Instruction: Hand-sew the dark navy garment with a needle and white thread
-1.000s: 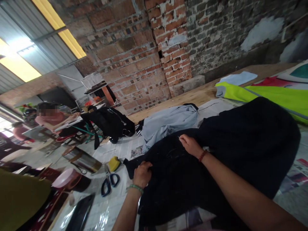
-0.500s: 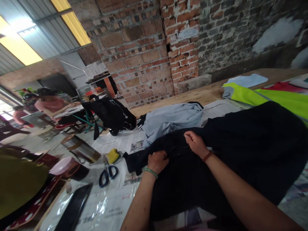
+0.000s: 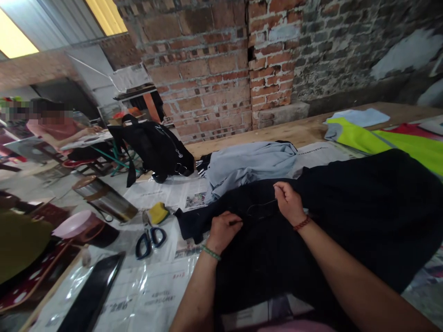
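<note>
A large dark navy garment lies spread before me. My left hand, with a green bracelet at its wrist, is closed on the cloth, thumb and fingers pinched together. To its right, my right hand, wearing a reddish-brown bracelet, is raised slightly over the garment with its fingertips pinched. From those fingertips a thin thread runs left in a loose loop to the cloth near my left hand. Whether a needle is between the right fingers is too small to tell.
Left of the garment lie blue-handled scissors, a yellow sponge-like piece, a steel flask and a dark flat object. Behind are grey clothing, a black backpack and a neon-yellow garment. Another person sits far left.
My right hand has moved a little right and up, away from my left hand, and more thread shows between them. The left hand stays on the cloth. The view has shifted slightly.
</note>
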{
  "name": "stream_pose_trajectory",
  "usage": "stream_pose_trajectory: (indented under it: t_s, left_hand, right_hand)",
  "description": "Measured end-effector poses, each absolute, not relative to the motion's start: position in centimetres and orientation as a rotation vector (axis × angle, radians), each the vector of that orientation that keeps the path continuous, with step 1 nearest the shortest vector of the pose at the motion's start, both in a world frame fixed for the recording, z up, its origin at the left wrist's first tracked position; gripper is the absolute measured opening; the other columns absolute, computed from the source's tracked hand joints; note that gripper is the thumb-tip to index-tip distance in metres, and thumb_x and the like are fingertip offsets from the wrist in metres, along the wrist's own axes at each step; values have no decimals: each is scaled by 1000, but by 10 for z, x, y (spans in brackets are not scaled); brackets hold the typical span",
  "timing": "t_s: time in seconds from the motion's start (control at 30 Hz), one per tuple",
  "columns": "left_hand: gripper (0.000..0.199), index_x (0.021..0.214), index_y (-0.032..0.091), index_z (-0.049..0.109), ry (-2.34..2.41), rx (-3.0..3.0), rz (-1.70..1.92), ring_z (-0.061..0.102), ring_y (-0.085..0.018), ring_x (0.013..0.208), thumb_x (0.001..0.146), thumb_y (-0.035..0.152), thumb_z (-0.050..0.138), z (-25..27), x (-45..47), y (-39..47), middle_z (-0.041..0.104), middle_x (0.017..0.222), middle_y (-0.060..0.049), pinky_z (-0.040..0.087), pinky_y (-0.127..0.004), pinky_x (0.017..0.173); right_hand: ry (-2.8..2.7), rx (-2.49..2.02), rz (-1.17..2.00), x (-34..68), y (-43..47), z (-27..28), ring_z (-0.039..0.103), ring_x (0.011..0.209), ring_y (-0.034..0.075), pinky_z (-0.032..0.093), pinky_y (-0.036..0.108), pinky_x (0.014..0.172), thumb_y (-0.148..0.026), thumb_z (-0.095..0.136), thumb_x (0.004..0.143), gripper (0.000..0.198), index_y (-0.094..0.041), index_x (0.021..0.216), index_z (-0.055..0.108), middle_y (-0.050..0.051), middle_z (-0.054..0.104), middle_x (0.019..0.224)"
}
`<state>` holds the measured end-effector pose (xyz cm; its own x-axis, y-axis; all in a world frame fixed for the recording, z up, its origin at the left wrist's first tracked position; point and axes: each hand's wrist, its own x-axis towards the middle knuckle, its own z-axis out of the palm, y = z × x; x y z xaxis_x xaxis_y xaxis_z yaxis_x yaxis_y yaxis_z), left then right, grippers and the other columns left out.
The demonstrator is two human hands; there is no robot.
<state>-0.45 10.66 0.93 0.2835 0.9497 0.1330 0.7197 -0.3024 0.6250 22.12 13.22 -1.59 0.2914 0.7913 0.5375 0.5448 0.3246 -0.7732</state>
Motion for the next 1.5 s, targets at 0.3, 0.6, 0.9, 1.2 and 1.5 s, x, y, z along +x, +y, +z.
stream_pose_trajectory:
  t_s: [0.3,0.6,0.9,1.2,1.5]
  left_hand:
    - [20,77,19,68,1361,1930,642,56,-14,64,66,15,52,13,-4,102,63,66,2,43,-22,61]
    - [20,70,15,68,1258,1461,732,48,-10,52,64,34,61,16,-1,101,57,57,3,36,-21,51]
    - [20,67,14,65,1226,1320,787,44,-8,49,62,33,64,13,-2,102,54,54,3,33,-20,48]
    - [21,66,14,65,1224,1320,784,43,-8,49,61,35,65,11,-2,104,53,53,3,32,-20,48]
    - [14,64,14,66,1132,1259,947,50,-11,61,62,28,65,16,-5,105,59,59,1,38,-22,61]
  right_hand:
    - [-918,-843,639,229,102,49,47,44,6,39,22,49,-25,51,78,10,-19,85,52,-5,50,61]
    - [-854,-570,815,259,54,104,45,43,8,38,29,51,-14,55,71,8,-18,78,56,-2,53,63]
    - [-685,-705,744,277,35,95,41,39,7,35,29,49,-15,58,65,10,-20,74,58,-2,56,61]
    - [-556,-694,656,283,34,91,43,41,8,35,29,50,-14,56,68,8,-21,72,59,-1,59,65]
    - [-726,-691,879,267,34,80,38,34,6,37,26,44,-23,54,76,11,-28,86,53,-6,52,55]
